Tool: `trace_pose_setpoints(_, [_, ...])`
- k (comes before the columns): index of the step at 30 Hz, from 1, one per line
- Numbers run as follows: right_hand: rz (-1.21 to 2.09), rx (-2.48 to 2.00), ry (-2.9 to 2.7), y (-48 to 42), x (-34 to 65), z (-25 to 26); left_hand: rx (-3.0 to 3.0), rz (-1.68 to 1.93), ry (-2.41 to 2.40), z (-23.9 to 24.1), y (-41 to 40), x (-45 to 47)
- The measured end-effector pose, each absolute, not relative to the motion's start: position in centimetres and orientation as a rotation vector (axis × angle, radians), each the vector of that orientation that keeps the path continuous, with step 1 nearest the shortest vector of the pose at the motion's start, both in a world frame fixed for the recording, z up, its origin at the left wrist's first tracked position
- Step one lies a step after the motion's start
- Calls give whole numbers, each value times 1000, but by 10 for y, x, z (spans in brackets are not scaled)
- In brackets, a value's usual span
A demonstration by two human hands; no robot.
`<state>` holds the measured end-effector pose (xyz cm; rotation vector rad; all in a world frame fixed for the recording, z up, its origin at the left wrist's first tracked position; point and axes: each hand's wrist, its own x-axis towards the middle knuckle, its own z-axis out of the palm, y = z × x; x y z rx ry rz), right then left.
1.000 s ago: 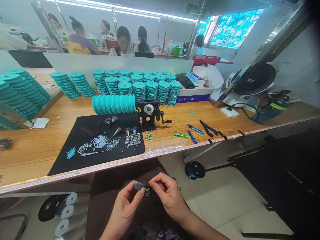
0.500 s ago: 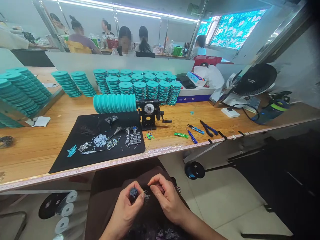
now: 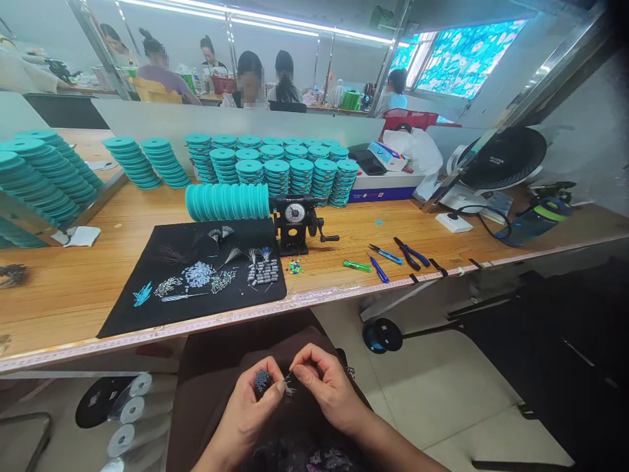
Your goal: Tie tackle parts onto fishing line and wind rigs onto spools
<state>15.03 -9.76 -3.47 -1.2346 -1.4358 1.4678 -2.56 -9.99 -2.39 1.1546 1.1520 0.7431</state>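
Observation:
Low over my lap, my left hand (image 3: 250,403) is closed around a small bundle of thin pins with blue heads (image 3: 262,379). Its thumb and forefinger pinch the bundle upright. My right hand (image 3: 322,383) is beside it, fingertips pinched on one fine pin at the bundle's edge. Both hands hang below the wooden bench edge, above a dark brown apron (image 3: 216,367). On the bench ahead lies a black mat (image 3: 196,275) with small heaps of silver and blue parts (image 3: 197,275).
Stacks of teal spools (image 3: 275,170) fill the back of the bench, with a row on a black hand-crank winder (image 3: 295,223). Pliers and cutters (image 3: 405,252) lie to the right. A fan (image 3: 501,157) and a bottle (image 3: 535,219) stand far right. People sit at benches behind.
My left hand turned the bundle so its blue heads face up and drew slightly lower. My right hand's fingertips closed in on a pin at the bundle.

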Motion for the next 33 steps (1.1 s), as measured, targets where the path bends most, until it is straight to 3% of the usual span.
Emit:
trace_pose_setpoints(11, [1618, -1124, -1287, -97, 146, -28, 1072, 800, 1078, -33, -104, -24])
trace_pose_setpoints(21, [1534, -1085, -1341, -98, 145, -33, 708, 803, 869, -45, -109, -17])
trace_pose_setpoints(28, [1962, -935, -1289, -95, 154, -27, 704, 721, 783, -35, -109, -15])
trace_pose_setpoints(33, [1896, -992, -1108, -93, 148, -32, 956, 737, 877, -27, -108, -18])
